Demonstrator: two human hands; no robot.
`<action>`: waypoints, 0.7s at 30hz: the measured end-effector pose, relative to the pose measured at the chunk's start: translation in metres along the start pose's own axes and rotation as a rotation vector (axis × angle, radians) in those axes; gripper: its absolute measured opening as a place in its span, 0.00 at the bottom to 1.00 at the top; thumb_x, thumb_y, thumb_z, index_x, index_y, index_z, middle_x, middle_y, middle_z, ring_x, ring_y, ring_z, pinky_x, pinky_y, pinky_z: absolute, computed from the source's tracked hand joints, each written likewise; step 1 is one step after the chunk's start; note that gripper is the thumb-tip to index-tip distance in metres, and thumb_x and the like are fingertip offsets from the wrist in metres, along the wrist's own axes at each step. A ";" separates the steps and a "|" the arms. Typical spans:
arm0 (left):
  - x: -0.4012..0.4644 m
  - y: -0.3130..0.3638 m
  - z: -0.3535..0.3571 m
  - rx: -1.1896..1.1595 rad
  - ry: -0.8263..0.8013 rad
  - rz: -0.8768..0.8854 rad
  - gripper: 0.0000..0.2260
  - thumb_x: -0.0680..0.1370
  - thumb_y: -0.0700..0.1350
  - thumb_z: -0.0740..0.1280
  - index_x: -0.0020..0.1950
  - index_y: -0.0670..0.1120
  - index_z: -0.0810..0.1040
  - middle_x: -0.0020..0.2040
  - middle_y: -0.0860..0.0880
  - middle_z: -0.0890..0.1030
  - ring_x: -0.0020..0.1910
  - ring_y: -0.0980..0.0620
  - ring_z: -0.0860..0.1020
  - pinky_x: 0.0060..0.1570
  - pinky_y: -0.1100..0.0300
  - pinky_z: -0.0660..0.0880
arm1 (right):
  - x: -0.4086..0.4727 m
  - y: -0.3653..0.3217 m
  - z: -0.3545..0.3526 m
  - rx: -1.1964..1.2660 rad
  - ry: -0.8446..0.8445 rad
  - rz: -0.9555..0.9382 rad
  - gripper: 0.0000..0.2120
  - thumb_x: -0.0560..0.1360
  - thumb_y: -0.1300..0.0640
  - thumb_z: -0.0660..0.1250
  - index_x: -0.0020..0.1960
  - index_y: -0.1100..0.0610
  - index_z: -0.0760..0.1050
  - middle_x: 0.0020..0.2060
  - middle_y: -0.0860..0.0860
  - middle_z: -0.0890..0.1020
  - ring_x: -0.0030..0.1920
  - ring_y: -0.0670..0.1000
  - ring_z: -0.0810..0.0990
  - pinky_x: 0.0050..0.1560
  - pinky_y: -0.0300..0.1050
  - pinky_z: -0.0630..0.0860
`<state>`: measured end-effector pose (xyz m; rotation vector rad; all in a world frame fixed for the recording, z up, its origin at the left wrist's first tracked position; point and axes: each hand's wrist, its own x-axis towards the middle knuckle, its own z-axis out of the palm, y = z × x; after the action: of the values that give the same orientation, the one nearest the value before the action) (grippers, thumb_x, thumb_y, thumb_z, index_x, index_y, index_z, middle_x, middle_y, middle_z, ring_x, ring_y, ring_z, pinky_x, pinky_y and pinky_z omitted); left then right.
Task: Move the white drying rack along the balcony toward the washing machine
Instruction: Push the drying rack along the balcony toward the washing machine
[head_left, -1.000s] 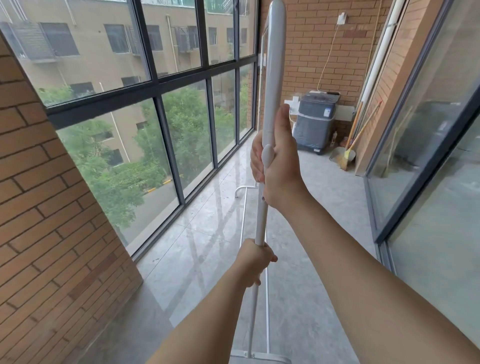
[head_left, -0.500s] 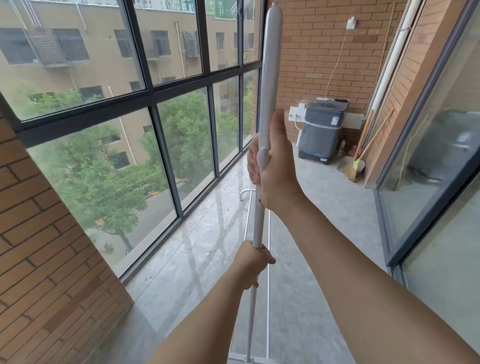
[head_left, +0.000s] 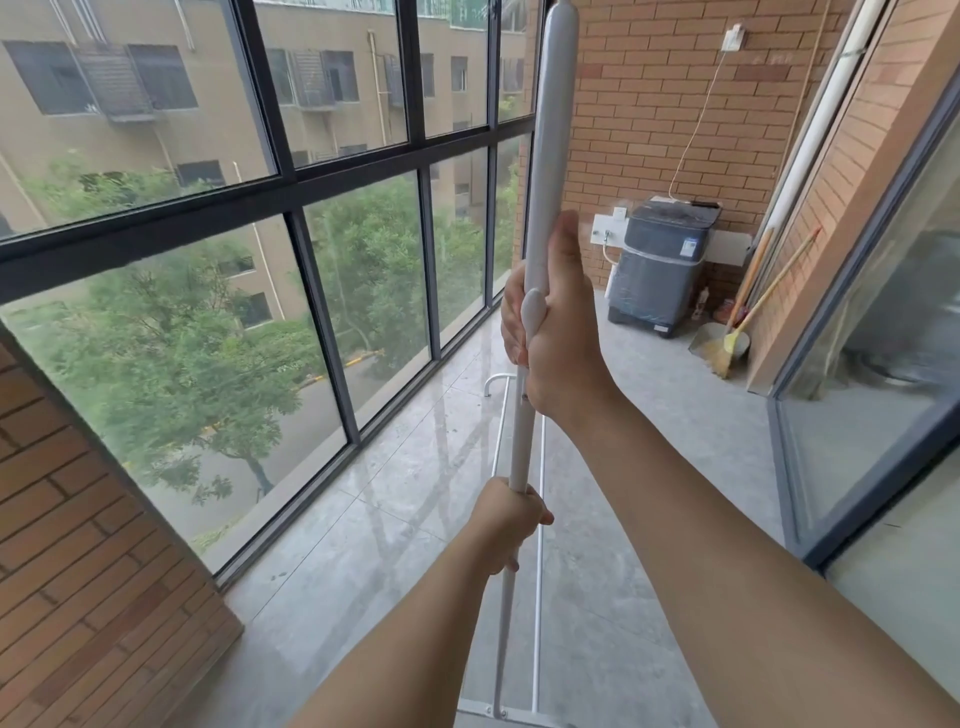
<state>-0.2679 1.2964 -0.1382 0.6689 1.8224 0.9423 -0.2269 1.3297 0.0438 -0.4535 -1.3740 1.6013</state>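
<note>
The white drying rack (head_left: 551, 156) stands upright in front of me; its thick white pole runs from the top of the view down to a base bar at the bottom edge. My right hand (head_left: 558, 332) grips the pole at chest height, where the thick part meets the thin tube. Lower down, my left hand (head_left: 511, 519) is closed around the thin tube. The grey washing machine (head_left: 660, 267) stands at the far end of the balcony against the brick wall, several steps ahead.
Tall windows (head_left: 363, 260) line the left side and a brick pillar (head_left: 78, 545) juts out near left. A sliding glass door (head_left: 883, 364) runs along the right. A broom and dustpan (head_left: 727, 348) lean beside the washing machine.
The view has advanced along the balcony: the washing machine looks nearer and the left brick pillar has slid back. Both hands keep the same grip on the pole.
</note>
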 end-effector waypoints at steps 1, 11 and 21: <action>0.010 0.007 -0.001 -0.002 -0.004 0.007 0.12 0.67 0.37 0.56 0.36 0.45 0.79 0.43 0.44 0.79 0.35 0.50 0.72 0.36 0.42 0.81 | 0.012 0.002 -0.002 -0.007 -0.002 -0.004 0.29 0.72 0.29 0.52 0.24 0.49 0.66 0.19 0.47 0.61 0.20 0.48 0.58 0.21 0.39 0.56; 0.104 0.059 -0.012 -0.016 -0.021 0.021 0.12 0.69 0.38 0.56 0.42 0.43 0.78 0.42 0.45 0.79 0.34 0.50 0.71 0.39 0.39 0.81 | 0.112 0.025 -0.018 -0.040 -0.001 -0.051 0.30 0.74 0.31 0.49 0.22 0.49 0.63 0.20 0.50 0.58 0.20 0.49 0.54 0.24 0.46 0.50; 0.196 0.112 -0.029 0.001 -0.041 0.040 0.12 0.68 0.38 0.54 0.39 0.43 0.78 0.43 0.45 0.80 0.36 0.48 0.72 0.36 0.45 0.79 | 0.213 0.049 -0.031 0.002 0.025 -0.041 0.30 0.78 0.34 0.50 0.23 0.48 0.64 0.19 0.47 0.61 0.19 0.47 0.57 0.21 0.41 0.54</action>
<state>-0.3689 1.4997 -0.1344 0.7225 1.7792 0.9479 -0.3262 1.5265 0.0512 -0.4408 -1.3545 1.5585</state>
